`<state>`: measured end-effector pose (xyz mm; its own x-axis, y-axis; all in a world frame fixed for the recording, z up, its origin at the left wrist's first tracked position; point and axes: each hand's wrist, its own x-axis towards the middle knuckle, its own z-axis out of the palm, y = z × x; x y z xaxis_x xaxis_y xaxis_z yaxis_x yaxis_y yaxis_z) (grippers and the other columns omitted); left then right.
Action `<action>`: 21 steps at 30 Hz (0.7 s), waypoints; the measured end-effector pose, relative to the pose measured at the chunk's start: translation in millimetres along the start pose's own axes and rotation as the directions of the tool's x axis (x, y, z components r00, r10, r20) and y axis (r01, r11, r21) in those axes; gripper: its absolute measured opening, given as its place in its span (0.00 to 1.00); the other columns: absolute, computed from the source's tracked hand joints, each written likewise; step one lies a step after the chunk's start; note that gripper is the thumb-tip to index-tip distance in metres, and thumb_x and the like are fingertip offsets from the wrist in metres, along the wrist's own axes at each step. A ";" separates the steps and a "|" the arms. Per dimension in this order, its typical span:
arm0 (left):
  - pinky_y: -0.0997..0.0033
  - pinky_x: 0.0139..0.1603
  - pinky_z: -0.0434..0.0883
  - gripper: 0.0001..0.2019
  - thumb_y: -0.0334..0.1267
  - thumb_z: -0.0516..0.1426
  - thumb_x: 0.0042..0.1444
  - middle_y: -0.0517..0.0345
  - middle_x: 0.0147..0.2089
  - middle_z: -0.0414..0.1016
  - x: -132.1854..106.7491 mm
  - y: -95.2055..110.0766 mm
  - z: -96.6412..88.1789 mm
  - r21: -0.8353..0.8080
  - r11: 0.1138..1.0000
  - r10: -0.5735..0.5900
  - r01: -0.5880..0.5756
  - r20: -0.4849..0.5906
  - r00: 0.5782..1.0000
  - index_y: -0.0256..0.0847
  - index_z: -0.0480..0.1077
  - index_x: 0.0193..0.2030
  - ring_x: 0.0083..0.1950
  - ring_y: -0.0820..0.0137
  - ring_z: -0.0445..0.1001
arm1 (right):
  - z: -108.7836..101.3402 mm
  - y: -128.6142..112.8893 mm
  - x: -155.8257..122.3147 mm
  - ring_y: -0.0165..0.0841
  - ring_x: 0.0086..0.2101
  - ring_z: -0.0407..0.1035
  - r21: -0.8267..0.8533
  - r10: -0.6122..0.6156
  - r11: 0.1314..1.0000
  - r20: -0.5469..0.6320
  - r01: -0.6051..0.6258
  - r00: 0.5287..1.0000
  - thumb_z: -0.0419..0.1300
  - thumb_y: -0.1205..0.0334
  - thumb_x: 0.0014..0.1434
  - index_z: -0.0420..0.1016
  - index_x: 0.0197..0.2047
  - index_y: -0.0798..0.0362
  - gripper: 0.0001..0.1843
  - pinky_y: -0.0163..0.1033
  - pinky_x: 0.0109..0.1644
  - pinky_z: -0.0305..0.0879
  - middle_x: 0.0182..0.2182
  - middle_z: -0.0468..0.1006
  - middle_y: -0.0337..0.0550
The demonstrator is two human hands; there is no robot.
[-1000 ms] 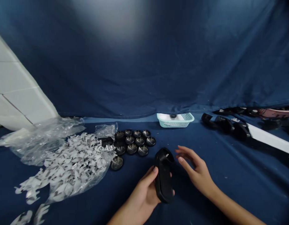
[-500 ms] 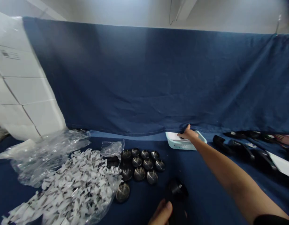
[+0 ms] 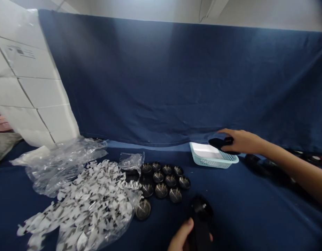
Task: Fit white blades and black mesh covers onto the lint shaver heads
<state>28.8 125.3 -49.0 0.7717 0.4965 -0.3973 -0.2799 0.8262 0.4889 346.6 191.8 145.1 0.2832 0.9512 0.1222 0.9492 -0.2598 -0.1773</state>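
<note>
My left hand [image 3: 182, 234], at the bottom edge, is closed round the handle of a black device with a rounded, glossy head [image 3: 201, 209]. Its lower end runs out of the picture. Out to the right, my right hand [image 3: 242, 141] grips a slim black object [image 3: 217, 143]; its exact kind is unclear. That hand is just above the right side of a pale blue plastic basket [image 3: 210, 162], where a white sheet [image 3: 204, 150] lies inside. Several round black caps with shiny tops [image 3: 161, 190] sit in rows left of the device.
A large heap of small white pieces [image 3: 98, 205] spills from a clear plastic bag at the left. Crumpled clear plastic [image 3: 61, 164] lies behind it, beside white boxes [image 3: 51, 118]. Dark objects [image 3: 255, 164] lie under my right forearm. A blue cloth [image 3: 176, 80] hangs along the back.
My right hand has lifted and drawn back to the right from inside the basket, with the slim black object now visible in it. My left hand still holds the device. The view has shifted slightly.
</note>
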 end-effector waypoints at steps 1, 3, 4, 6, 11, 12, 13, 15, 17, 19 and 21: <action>0.68 0.37 0.69 0.26 0.54 0.57 0.56 0.40 0.39 0.79 -0.6 0.4 0.5 -0.035 0.999 -0.028 0.028 -0.005 1.000 0.25 0.75 0.40 0.32 0.62 0.77 | 5.2 -1.3 -29.7 0.48 0.47 0.72 0.015 -0.053 0.998 -0.033 0.053 0.998 0.68 0.54 0.47 0.66 0.59 0.37 0.35 0.52 0.54 0.68 0.47 0.78 0.41; 0.67 0.33 0.69 0.28 0.56 0.52 0.59 0.41 0.37 0.79 -2.5 2.2 0.8 -0.072 0.994 -0.079 0.080 0.014 0.997 0.26 0.74 0.42 0.30 0.60 0.78 | 33.7 -6.6 -91.6 0.47 0.46 0.74 0.041 -0.107 0.993 -0.073 0.110 0.992 0.66 0.51 0.48 0.71 0.52 0.35 0.27 0.50 0.49 0.73 0.49 0.78 0.39; 0.66 0.31 0.69 0.30 0.57 0.49 0.60 0.41 0.35 0.79 -4.0 3.1 1.2 -0.070 0.993 -0.098 0.100 0.022 0.995 0.26 0.73 0.43 0.29 0.59 0.78 | 54.7 -10.1 -120.4 0.47 0.43 0.75 0.047 -0.119 0.991 -0.075 0.123 0.990 0.64 0.51 0.48 0.74 0.49 0.35 0.22 0.49 0.45 0.75 0.49 0.78 0.39; 0.66 0.31 0.69 0.31 0.58 0.46 0.62 0.41 0.33 0.78 -8.2 4.6 3.7 -0.039 0.989 -0.140 0.141 0.013 0.990 0.26 0.72 0.45 0.30 0.59 0.78 | 101.0 -16.7 -167.5 0.45 0.38 0.78 0.096 -0.145 0.983 -0.093 0.154 0.985 0.60 0.53 0.53 0.75 0.48 0.35 0.17 0.49 0.40 0.78 0.46 0.79 0.41; 0.65 0.31 0.72 0.29 0.56 0.49 0.62 0.47 0.31 0.75 -21.3 5.7 19.5 0.045 0.992 -0.109 0.115 -0.128 0.986 0.26 0.71 0.45 0.32 0.62 0.77 | 171.3 -25.3 -212.6 0.49 0.50 0.72 0.175 -0.126 0.972 -0.181 0.159 0.975 0.60 0.55 0.56 0.65 0.61 0.36 0.29 0.54 0.44 0.77 0.56 0.71 0.47; 0.66 0.31 0.72 0.28 0.56 0.49 0.62 0.47 0.31 0.74 -23.0 6.0 21.9 0.053 0.994 -0.089 0.097 -0.130 0.987 0.26 0.71 0.45 0.32 0.62 0.76 | 172.8 -26.1 -213.7 0.49 0.51 0.71 0.183 -0.120 0.971 -0.174 0.151 0.978 0.60 0.55 0.55 0.60 0.64 0.36 0.33 0.55 0.46 0.77 0.56 0.71 0.47; 0.67 0.30 0.72 0.28 0.56 0.49 0.62 0.47 0.31 0.74 -24.0 6.5 23.2 0.059 0.995 -0.078 0.085 -0.118 0.990 0.26 0.71 0.45 0.32 0.63 0.76 | 171.1 -26.9 -213.8 0.49 0.52 0.71 0.196 -0.117 0.969 -0.164 0.149 0.979 0.61 0.54 0.55 0.55 0.67 0.37 0.37 0.55 0.47 0.76 0.56 0.71 0.48; 0.68 0.30 0.72 0.29 0.57 0.50 0.62 0.46 0.30 0.74 -24.0 7.7 22.7 0.062 0.994 -0.082 0.088 -0.091 0.992 0.26 0.72 0.44 0.32 0.63 0.76 | 161.3 -28.3 -211.3 0.48 0.54 0.69 0.230 -0.139 0.958 -0.151 0.172 0.979 0.61 0.51 0.56 0.50 0.69 0.38 0.41 0.55 0.52 0.73 0.58 0.69 0.48; 0.68 0.30 0.72 0.30 0.58 0.49 0.61 0.46 0.30 0.75 -21.9 8.7 19.0 0.058 0.991 -0.112 0.117 -0.082 0.990 0.26 0.72 0.44 0.32 0.62 0.77 | 147.2 -29.2 -202.8 0.48 0.58 0.65 0.245 -0.164 0.947 -0.182 0.206 0.970 0.59 0.49 0.59 0.50 0.68 0.38 0.37 0.54 0.57 0.70 0.61 0.66 0.47; 0.69 0.29 0.72 0.31 0.59 0.49 0.61 0.46 0.29 0.75 -18.7 8.4 15.0 0.051 0.986 -0.152 0.156 -0.078 0.985 0.26 0.72 0.43 0.30 0.62 0.77 | 132.1 -29.0 -182.8 0.47 0.59 0.63 0.224 -0.174 0.948 -0.232 0.226 0.957 0.54 0.49 0.62 0.56 0.66 0.39 0.30 0.53 0.58 0.68 0.62 0.64 0.47; 0.70 0.27 0.71 0.32 0.59 0.49 0.61 0.46 0.27 0.75 -15.8 7.0 12.8 0.053 0.982 -0.175 0.179 -0.079 0.981 0.25 0.73 0.41 0.27 0.63 0.77 | 118.0 -26.9 -147.4 0.47 0.58 0.64 0.178 -0.199 0.953 -0.246 0.246 0.949 0.52 0.51 0.64 0.66 0.59 0.44 0.22 0.49 0.59 0.68 0.59 0.67 0.48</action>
<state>22.0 119.9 -29.4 0.7611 0.3641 -0.5368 -0.1065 0.8865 0.4503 263.2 78.2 16.6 0.1132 0.9132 0.3914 0.9496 0.0165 -0.3130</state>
